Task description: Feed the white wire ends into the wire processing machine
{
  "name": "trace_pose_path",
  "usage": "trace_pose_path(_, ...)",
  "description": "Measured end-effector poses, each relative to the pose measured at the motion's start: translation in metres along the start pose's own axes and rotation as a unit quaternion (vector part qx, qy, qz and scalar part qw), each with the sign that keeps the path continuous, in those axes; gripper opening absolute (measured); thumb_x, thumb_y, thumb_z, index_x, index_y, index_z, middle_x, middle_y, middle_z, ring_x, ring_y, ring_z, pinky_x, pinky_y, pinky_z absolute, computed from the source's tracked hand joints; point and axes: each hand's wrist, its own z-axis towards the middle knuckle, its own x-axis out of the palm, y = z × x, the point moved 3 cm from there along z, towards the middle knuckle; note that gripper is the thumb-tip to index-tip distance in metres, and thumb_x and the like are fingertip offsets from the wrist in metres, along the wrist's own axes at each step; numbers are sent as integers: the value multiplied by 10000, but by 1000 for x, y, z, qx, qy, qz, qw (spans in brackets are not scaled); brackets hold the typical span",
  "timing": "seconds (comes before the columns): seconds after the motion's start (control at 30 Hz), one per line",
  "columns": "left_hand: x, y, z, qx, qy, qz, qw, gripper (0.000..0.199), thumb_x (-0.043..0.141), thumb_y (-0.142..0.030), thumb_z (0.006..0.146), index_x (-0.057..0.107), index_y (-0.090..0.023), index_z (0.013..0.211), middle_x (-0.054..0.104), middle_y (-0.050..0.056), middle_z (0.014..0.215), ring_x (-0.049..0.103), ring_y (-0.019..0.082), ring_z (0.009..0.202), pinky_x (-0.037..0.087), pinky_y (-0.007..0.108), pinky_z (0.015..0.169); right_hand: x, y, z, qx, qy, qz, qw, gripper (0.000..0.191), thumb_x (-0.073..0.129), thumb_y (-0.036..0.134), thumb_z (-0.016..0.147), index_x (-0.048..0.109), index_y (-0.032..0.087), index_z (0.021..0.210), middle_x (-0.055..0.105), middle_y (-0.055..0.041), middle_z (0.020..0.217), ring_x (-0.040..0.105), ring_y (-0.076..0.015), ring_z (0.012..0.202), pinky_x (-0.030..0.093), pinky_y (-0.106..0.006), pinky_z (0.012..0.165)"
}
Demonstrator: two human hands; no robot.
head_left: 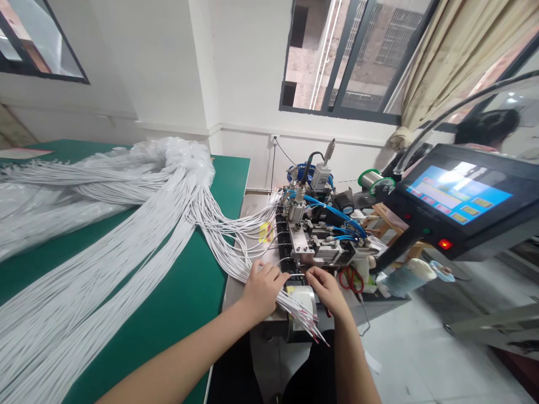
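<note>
A single white cable (297,275) runs level between my two hands at the front of the machine. My left hand (263,287) is closed on it with thumb and fingers, above a bundle of white cables (295,308) whose reddish-tipped ends fan out toward me. The fingertips of my right hand (324,287) pinch the same cable near its end; the tip itself is hidden. Just beyond my hands stands a soldering-type machine (301,238) with metal blocks and blue air tubes. Several cables lie in a row along its black feed strip (283,235).
Long white cables (138,247) and clear plastic bags cover much of the green table (233,174) at left. A touchscreen panel (458,196) hangs at right. Red-handled scissors (351,279), a wire spool (374,182) and a blue roll (408,278) sit nearby. Another person's head (488,129) shows behind.
</note>
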Motion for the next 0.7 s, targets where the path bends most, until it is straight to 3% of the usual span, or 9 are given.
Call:
trace_pose_path(0.3, 0, 0, 0, -10, -3, -13, 1000, 380, 552, -146, 728, 591, -218, 1099, 633, 71, 907, 520, 241, 912, 272, 443, 874, 1, -6, 4, 40, 18, 60, 997, 319, 522, 428, 822, 489, 184, 619, 438, 37, 566, 403, -113, 543, 322, -223, 520)
trace_pose_path(0.5, 0, 1, -1, -13, -4, -21, 1000, 381, 551, -145, 730, 599, -229, 1099, 639, 64, 915, 520, 236, 916, 257, 457, 891, 10, -19, 6, 117, -19, 188, 975, 264, 587, 360, 726, 471, 184, 568, 389, 67, 503, 307, -86, 469, 224, -210, 468)
trace_pose_path(0.7, 1, 0, -3, -20, -12, -23, 999, 381, 550, -121, 723, 608, -247, 1078, 644, 33, 927, 524, 226, 935, 240, 484, 927, 16, -25, 4, 132, -34, 224, 965, 274, 583, 380, 718, 450, 189, 575, 346, 73, 508, 279, -83, 468, 216, -209, 469)
